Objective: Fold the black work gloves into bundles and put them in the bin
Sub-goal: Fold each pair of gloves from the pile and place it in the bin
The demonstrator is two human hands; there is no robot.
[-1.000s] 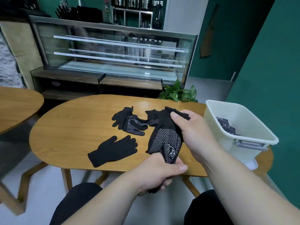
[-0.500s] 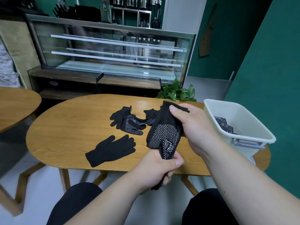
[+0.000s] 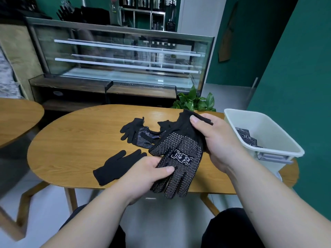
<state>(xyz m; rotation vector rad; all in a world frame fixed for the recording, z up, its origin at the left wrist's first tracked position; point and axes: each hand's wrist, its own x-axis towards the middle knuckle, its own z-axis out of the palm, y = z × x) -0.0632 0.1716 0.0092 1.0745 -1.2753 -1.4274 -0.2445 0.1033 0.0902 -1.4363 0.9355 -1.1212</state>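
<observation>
Spread flat now where half a second ago it hung bunched from my fist, the black knit work glove with white dots (image 3: 179,151) faces palm-up above the near edge of the oval wooden bench (image 3: 71,140). My left grip (image 3: 152,173) has come up from the glove's fingertips to its thumb side.

From the left, a plain black knit glove (image 3: 118,166) lies flat on the bench, its fingertips hidden behind my left grip. Beyond it, a loose heap of black gloves (image 3: 141,135), some dotted, waits near the middle of the bench.

My left grip is clamped on the held glove, thumb on the dotted palm, fingers beneath. The glove's long axis runs on a slant from the cuff, far and to the right, down to the fingertips, which hang toward me past the bench edge. My right grip (image 3: 215,145) is clamped on the cuff, thumb across the top. Whether a second glove lies behind the dotted one, I cannot tell.

At far right, a white plastic bin (image 3: 268,129) stands at the bench end, with one folded dotted bundle (image 3: 246,137) already on its floor.

As I judge it, the fold should run along that slanted axis, fingertips brought up to the cuff. The bin lies to the right of the glove, and my right grip is the nearer one to carry the bundle there.
</observation>
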